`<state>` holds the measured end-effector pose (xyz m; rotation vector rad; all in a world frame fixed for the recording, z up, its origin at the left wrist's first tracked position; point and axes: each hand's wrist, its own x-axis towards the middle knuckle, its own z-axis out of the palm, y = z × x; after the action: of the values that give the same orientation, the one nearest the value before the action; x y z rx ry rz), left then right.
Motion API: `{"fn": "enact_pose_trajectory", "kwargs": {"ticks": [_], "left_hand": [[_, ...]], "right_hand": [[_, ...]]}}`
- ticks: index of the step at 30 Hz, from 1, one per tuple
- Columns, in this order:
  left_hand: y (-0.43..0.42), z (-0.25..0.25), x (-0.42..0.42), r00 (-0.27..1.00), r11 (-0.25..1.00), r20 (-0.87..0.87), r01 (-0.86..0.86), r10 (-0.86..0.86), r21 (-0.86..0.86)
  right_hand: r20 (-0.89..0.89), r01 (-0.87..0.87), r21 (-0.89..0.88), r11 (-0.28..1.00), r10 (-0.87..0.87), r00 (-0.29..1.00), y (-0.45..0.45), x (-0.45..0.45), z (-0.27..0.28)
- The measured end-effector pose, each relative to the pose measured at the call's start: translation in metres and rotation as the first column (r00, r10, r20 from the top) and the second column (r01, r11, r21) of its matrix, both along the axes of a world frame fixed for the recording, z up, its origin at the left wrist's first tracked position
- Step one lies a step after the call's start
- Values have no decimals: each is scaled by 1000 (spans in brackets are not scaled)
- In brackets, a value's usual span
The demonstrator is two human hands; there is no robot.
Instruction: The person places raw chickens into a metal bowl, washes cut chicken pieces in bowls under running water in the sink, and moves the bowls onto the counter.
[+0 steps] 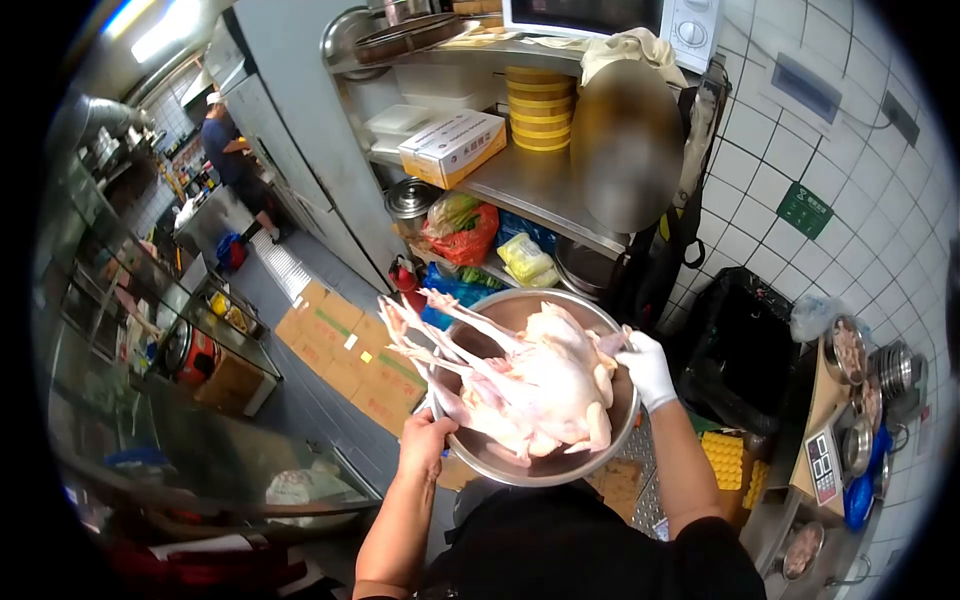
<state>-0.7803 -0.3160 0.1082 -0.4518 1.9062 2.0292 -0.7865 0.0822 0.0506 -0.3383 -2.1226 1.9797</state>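
A large metal bowl (624,415) is held in front of my body at about waist height. In it lie pale raw whole chickens (555,375), with their long legs and feet sticking out over the left rim. My bare left hand (427,440) is closed on the bowl's lower left rim, thumb on top. My right hand (652,372), in a white glove, grips the right rim beside a chicken's wing or neck end; its fingers are partly hidden.
Flattened cardboard (350,350) covers the floor ahead. A metal shelf (520,185) holds a carton (453,147) and yellow-banded steamers (540,108). At right are a black bin (730,345) and a scale (823,467). Another person (225,150) stands far left.
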Motion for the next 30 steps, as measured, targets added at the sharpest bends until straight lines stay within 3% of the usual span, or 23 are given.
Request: {"fn": "enact_pose_trajectory", "kwargs": {"ticks": [2,5,9,11,15,16,20,22,24,26,27,28,29,30], "left_hand": [[5,1,-38,999,998,4,-39,39,44],[6,-3,-98,999,996,-24,-44,46,82],[12,8,-178,998,998,-48,-32,35,59],[18,13,-219,998,996,-60,-31,36,79],[25,17,-309,995,991,-95,-20,33,134],[27,18,-334,992,991,-117,-25,41,133],[50,6,-439,981,994,-191,33,-12,107],[77,15,-469,987,996,-157,31,-17,83],[95,8,-502,991,985,-105,94,-80,144],[119,9,-515,987,966,-139,115,-84,233],[129,11,-521,988,957,-119,124,-95,262],[137,-3,-531,990,947,-109,123,-94,296],[145,-11,-539,990,936,-102,130,-101,326],[154,-13,-544,989,925,-101,136,-107,356]], "right_hand": [[47,-22,54,998,20,999,0,-45,23],[-59,-44,35,998,46,997,12,-120,14],[-73,-31,224,974,48,996,23,-213,17],[-23,-7,396,918,18,1000,20,-250,41],[-39,122,512,851,-118,992,29,-342,45],[14,85,566,820,-113,994,30,-364,56],[22,206,710,674,-313,950,36,-445,87],[56,107,749,654,-224,973,34,-461,93],[-61,267,773,576,-351,934,-2,-448,107],[-306,389,660,643,-243,921,-20,-432,96],[-314,428,516,742,-301,901,-51,-408,124],[-405,503,519,691,-320,857,-45,-399,97],[-357,521,394,757,-397,846,-51,-385,83],[-307,517,455,725,-418,855,-49,-369,65]]}}
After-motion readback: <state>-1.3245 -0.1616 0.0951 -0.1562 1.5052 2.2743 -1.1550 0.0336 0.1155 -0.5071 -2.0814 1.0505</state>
